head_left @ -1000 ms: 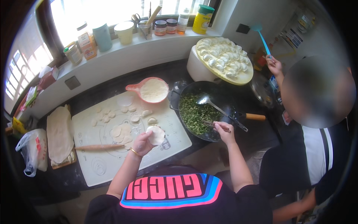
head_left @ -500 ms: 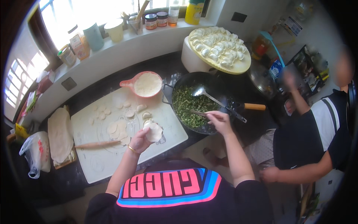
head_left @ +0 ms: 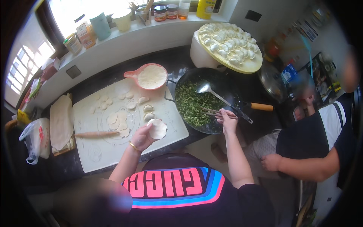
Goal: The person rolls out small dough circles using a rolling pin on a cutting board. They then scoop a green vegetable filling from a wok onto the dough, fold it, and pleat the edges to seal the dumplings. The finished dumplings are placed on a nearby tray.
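Observation:
My left hand (head_left: pixel 141 138) holds a round, flat dumpling wrapper (head_left: pixel 158 129) by its edge, above the front of the white board (head_left: pixel 166 145). With my right hand (head_left: pixel 228 120) I grip a pair of chopsticks (head_left: pixel 212 112), their tips over the chopped green filling (head_left: pixel 192 104). That filling lies in a dark wok (head_left: pixel 224 80), where a metal ladle (head_left: pixel 221 97) also rests. Several folded dumplings (head_left: pixel 148 108) sit in a short row beyond my left hand. Loose wrappers (head_left: pixel 118 122) overlap on the board near a wooden rolling pin (head_left: pixel 96 134).
A pink bowl of flour (head_left: pixel 151 76) stands behind the board. Many dumplings fill a round yellow tray (head_left: pixel 252 67) at the back right. Left of the board lies a dough sheet (head_left: pixel 61 121) beside a plastic bag (head_left: pixel 36 138). Another person (head_left: pixel 302 140) stands at the right.
My right hand has raised the chopsticks slightly and moved a little right. The other person's raised hand has come down. A blurred round shape has appeared at the lower left.

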### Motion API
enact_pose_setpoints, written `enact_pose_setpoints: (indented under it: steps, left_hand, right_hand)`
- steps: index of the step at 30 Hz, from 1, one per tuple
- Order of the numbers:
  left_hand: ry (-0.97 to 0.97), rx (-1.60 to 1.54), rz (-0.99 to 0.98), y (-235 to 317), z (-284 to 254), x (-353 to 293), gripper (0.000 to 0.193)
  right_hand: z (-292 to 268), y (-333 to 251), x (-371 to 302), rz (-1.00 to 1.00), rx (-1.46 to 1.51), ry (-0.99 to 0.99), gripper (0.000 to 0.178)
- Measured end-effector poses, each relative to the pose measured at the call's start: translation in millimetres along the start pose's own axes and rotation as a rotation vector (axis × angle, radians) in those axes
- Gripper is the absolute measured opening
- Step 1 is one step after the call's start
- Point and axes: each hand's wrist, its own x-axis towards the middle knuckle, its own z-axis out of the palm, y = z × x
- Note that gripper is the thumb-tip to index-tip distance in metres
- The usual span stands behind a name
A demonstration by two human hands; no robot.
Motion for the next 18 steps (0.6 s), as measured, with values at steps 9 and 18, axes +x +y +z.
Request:
enact_pose_setpoints:
  steps: [9,18]
  left_hand:
    - [0.012,-0.080,0.000,-19,10,14,0.044]
    - [-0.008,-0.216,0.001,-11,36,59,0.052]
  right_hand:
    - [5,16,27,0.160,0.186,-0.042,0.015]
    - [-12,13,47,0.320,0.400,-0.003,0.017]
